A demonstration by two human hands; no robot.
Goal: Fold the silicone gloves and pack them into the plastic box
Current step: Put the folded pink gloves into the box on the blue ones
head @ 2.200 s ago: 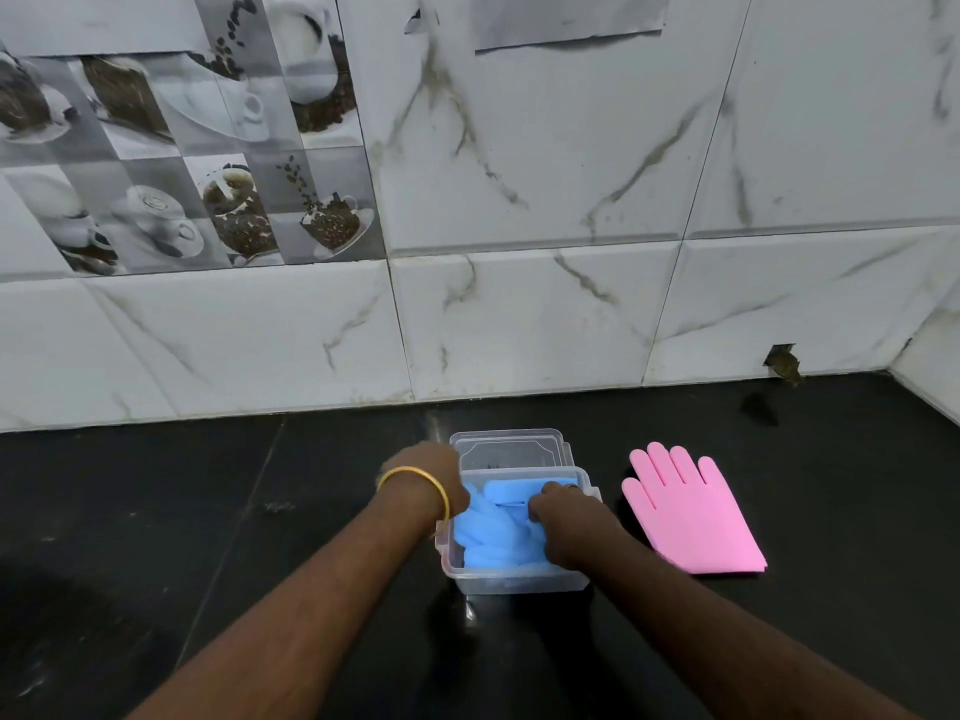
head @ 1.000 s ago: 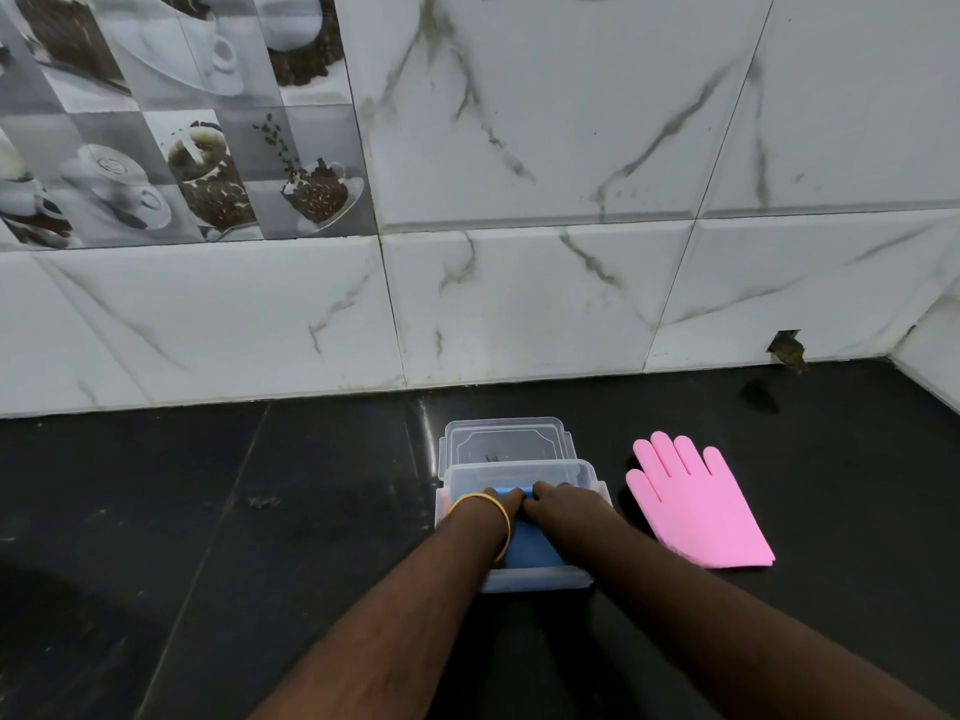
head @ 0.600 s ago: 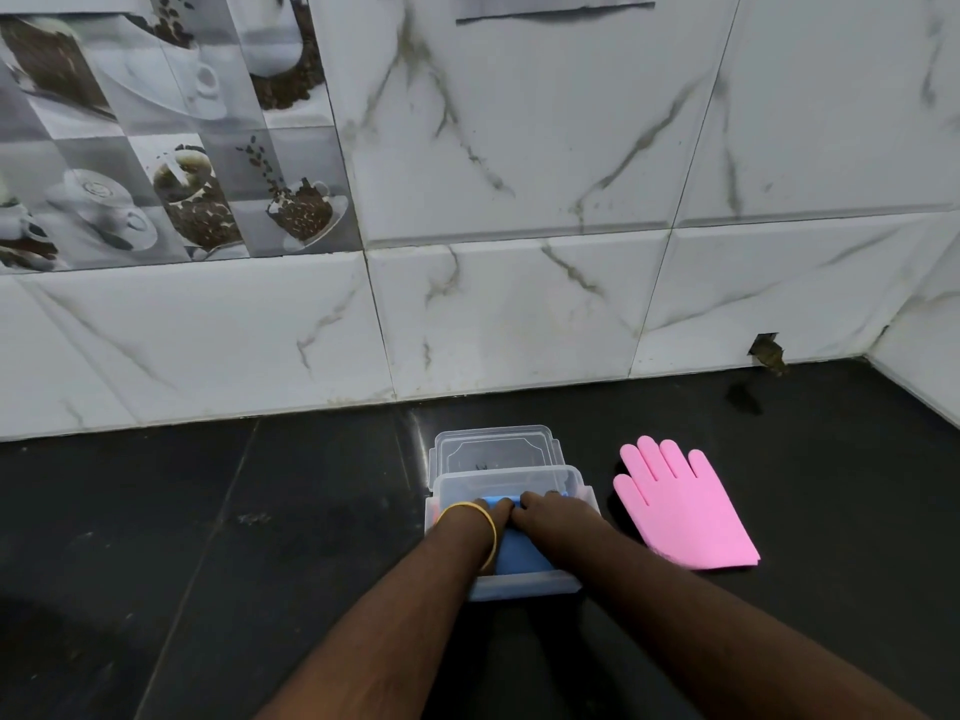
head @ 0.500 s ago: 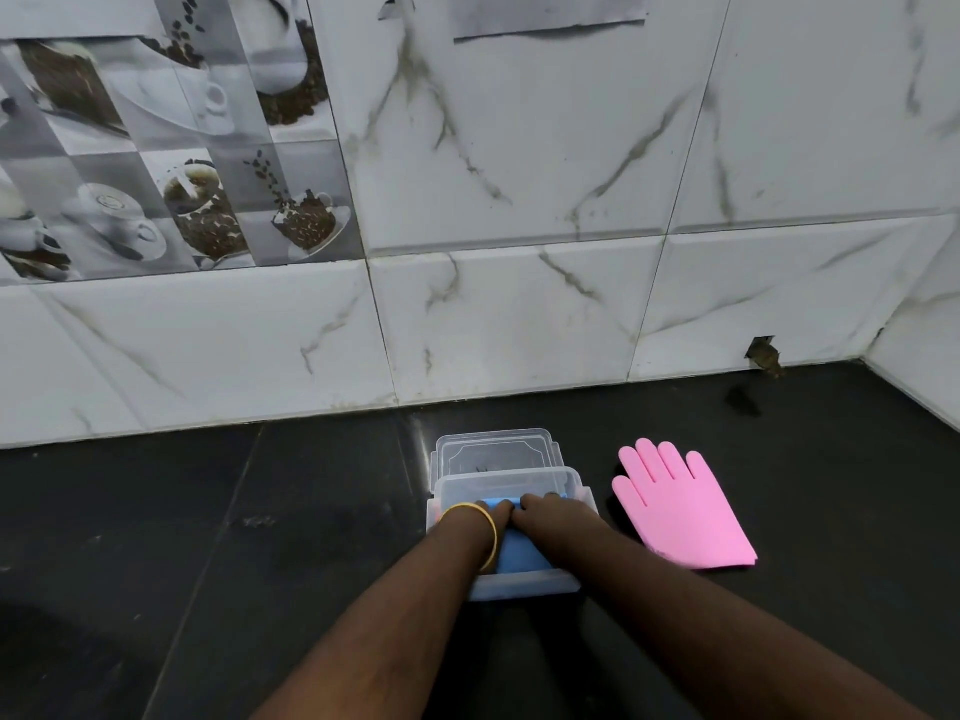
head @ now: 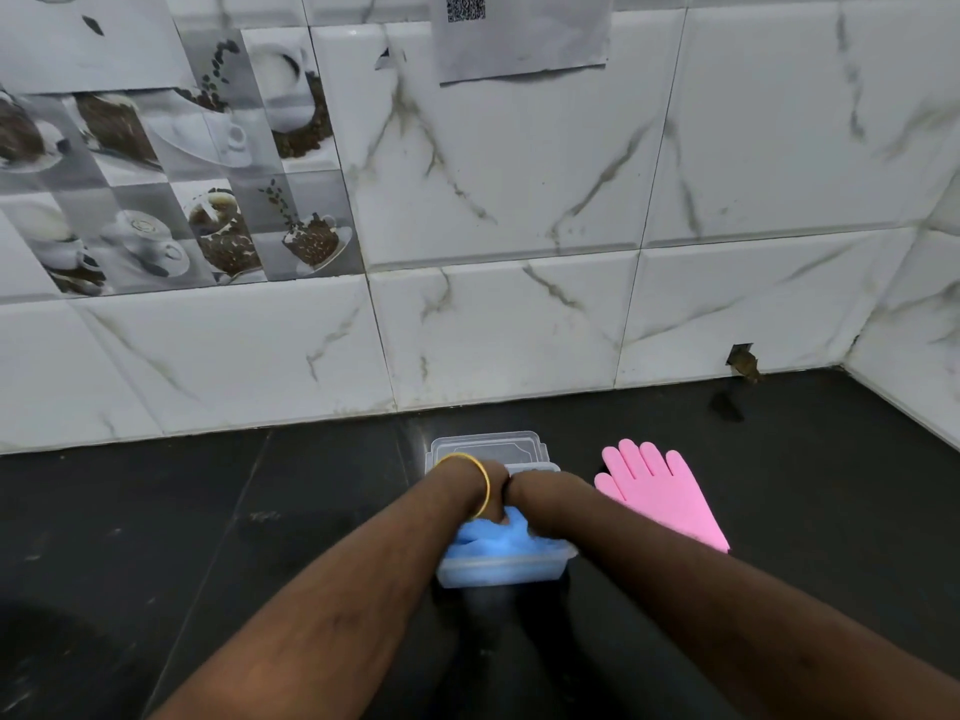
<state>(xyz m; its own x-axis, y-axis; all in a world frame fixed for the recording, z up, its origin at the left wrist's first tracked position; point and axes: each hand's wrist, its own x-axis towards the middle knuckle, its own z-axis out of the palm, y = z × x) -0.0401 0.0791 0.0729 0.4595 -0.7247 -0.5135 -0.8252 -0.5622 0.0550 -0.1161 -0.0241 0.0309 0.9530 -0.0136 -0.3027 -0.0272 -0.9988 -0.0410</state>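
While both hands press down side by side, the blue glove [head: 491,535] is going into the box [head: 498,570] and bulging up at the near end, just this side of the knuckles. Left hand [head: 485,488], with a yellow bangle [head: 480,478] at the wrist, and right hand [head: 540,493] are touching each other over the box's middle, fingers curled down onto the silicone; how tightly they pinch it I cannot tell, since the fingertips are hidden below the hands. Beyond the hands, the lid [head: 488,446] lies against the far end of the box. Just to the right of the right hand, the pink glove [head: 660,493] lies flat and unfolded on the black counter [head: 208,511], fingers pointing away, clear of the box.

So this looks like the packing of the first glove, roughly half the job. Silicone springs back, and that near hump wants flattening before the hands let go. Next, by my reading, the right hand goes out to the pink glove beside it, folds it to the box's width and lays it on top of the blue. Room looks tight, so the lid may resist.
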